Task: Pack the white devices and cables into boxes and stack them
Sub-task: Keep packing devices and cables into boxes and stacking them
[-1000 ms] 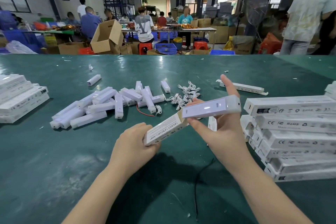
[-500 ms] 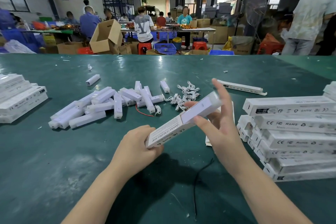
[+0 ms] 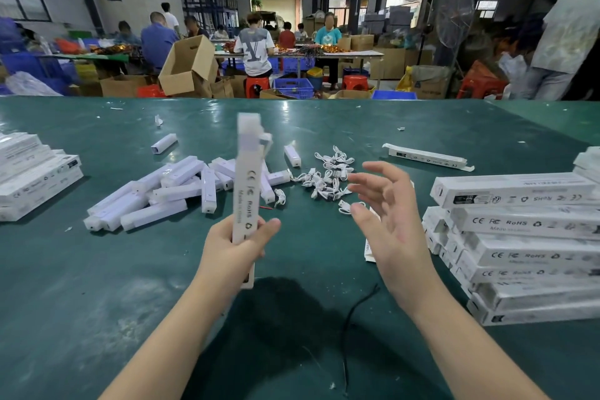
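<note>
My left hand (image 3: 232, 245) grips a long white box (image 3: 246, 178) near its lower end and holds it upright, its top flap open. My right hand (image 3: 386, 214) hovers open to the right of the box, fingers spread, holding nothing. A loose pile of white devices (image 3: 156, 195) lies on the green table behind my left hand. A heap of small white cables (image 3: 328, 175) lies behind my right hand. A tall stack of packed white boxes (image 3: 526, 250) stands at the right.
Another stack of white boxes (image 3: 32, 175) sits at the far left edge. A single flat box (image 3: 427, 156) lies at the back right, and a thin black cord (image 3: 354, 312) lies near my right forearm. People work at tables beyond the green table (image 3: 97, 302).
The device went from half out of the box to inside it. My left hand swung the box from slanted to upright, and my right hand let go and drew away to the right.
</note>
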